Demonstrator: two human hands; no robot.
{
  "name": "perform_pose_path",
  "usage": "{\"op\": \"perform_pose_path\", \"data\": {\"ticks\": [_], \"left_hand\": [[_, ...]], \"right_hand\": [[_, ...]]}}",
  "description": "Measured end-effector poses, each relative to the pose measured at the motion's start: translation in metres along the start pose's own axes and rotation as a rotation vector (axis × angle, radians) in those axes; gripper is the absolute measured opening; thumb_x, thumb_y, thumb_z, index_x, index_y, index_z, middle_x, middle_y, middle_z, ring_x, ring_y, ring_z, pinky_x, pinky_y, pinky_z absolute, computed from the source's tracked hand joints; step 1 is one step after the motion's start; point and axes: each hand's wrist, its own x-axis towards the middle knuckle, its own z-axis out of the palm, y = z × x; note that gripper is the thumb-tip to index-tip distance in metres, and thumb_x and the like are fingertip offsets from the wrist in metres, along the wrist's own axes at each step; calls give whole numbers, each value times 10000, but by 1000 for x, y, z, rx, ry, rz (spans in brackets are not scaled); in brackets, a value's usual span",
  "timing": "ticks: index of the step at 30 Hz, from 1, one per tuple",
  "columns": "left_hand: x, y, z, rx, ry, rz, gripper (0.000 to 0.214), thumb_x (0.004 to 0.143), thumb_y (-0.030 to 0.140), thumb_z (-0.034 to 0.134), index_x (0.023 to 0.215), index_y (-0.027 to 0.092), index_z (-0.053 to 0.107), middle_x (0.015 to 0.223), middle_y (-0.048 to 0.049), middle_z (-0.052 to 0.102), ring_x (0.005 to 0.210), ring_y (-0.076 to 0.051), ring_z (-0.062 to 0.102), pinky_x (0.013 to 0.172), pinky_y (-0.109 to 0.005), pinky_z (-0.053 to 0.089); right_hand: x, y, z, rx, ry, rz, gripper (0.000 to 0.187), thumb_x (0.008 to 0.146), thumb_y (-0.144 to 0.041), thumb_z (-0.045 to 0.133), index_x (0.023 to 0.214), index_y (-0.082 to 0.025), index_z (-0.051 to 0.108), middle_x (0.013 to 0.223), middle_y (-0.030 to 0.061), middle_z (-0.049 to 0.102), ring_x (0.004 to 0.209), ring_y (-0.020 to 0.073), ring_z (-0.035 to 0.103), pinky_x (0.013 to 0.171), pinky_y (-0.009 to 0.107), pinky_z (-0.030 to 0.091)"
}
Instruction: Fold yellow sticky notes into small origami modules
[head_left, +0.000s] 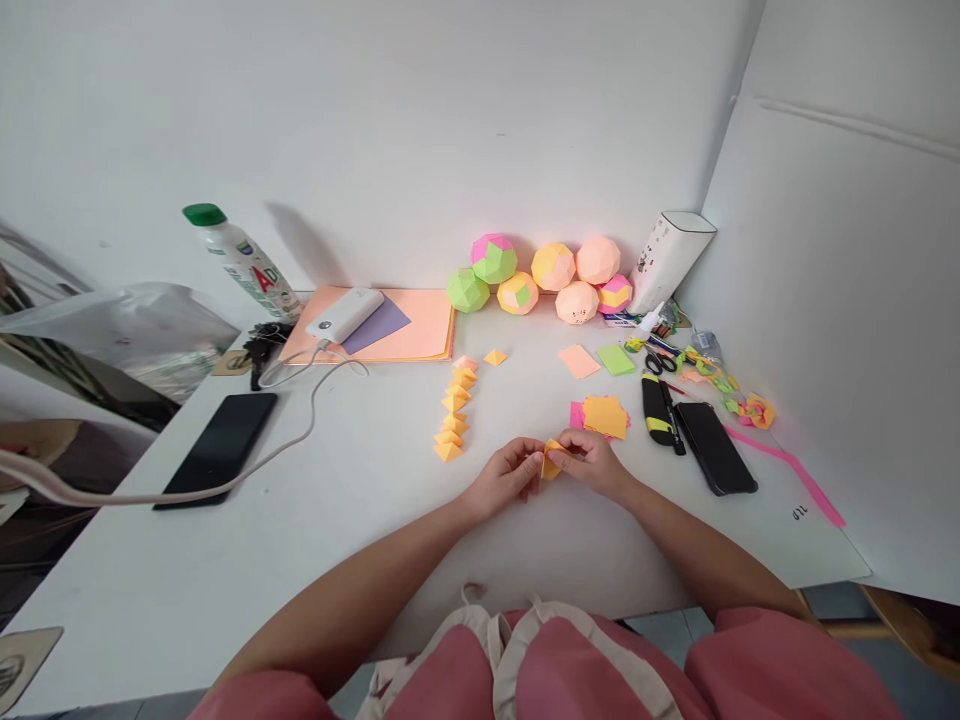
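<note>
White table: pushed up against a white wall, with a second panel rising on the right.
Folded orange paper: near the middle of the near side, held up between both hands.
Left hand: pinching the left edge of the paper, thumb and fingers closed.
Right hand: gripping the right part, thumb laid across the face — close beside the left.
Step in hand: probably shaping or pressing a crease, judging by the two-handed pinch; exact fold hidden by fingers.
Next move: seems to call for edges kept lined up and firm thumb pressure, without crumpling the thin sheet.
Finished-looking pieces: a row of folded pieces to the left, plus a lone folded piece farther off.
Loose paper: orange stack just beyond the right hand, over pink sheets; peach stack and green stack farther away.
Far side: paper balls grouped by the wall — several colours.
Right side: scissors and a black phone.
</note>
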Motion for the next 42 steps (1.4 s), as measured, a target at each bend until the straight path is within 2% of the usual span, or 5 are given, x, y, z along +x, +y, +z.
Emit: {"op": "perform_pose_path", "data": {"ticks": [10, 14, 19, 25, 42], "left_hand": [[0, 0, 1, -55, 18, 19, 387, 756, 436, 601, 1024, 183, 482, 885, -18, 519, 533, -46, 463, 444, -187, 394], [0, -3, 4, -83, 103, 63, 407, 733, 382, 632, 1046, 201, 445, 790, 18, 459, 605, -70, 450, 457, -168, 379], [-2, -7, 7, -60, 204, 135, 322, 742, 336, 622, 982, 205, 452, 785, 16, 451, 667, -88, 467, 568, -201, 418], [-1, -8, 3, 110, 143, 321, 189, 813, 297, 538, 981, 221, 580, 911, -46, 511, 879, -159, 494, 817, -315, 418], [0, -10, 2, 312, 139, 286, 305, 831, 385, 497, 1068, 250, 634, 770, -26, 483, 663, -129, 453, 608, -254, 404]], "right_hand": [[1, 8, 1, -7, -18, 47, 286, 718, -373, 632, 592, -171, 474, 590, -18, 473, 527, 95, 407, 485, 231, 335], [1, 11, 1, -1, -39, 51, 276, 730, -357, 620, 598, -169, 467, 589, -26, 444, 531, 91, 391, 488, 227, 321], [1, 12, -2, 49, -116, 115, 281, 731, -395, 624, 628, -168, 494, 606, -31, 436, 524, 84, 381, 472, 217, 306], [5, 12, -8, 138, -207, 147, 281, 740, -429, 613, 659, -164, 570, 608, -24, 455, 536, 91, 420, 475, 216, 350], [3, 10, -5, 130, -41, 33, 237, 717, -403, 653, 695, -169, 620, 670, 14, 581, 619, 132, 512, 562, 264, 426]]}}
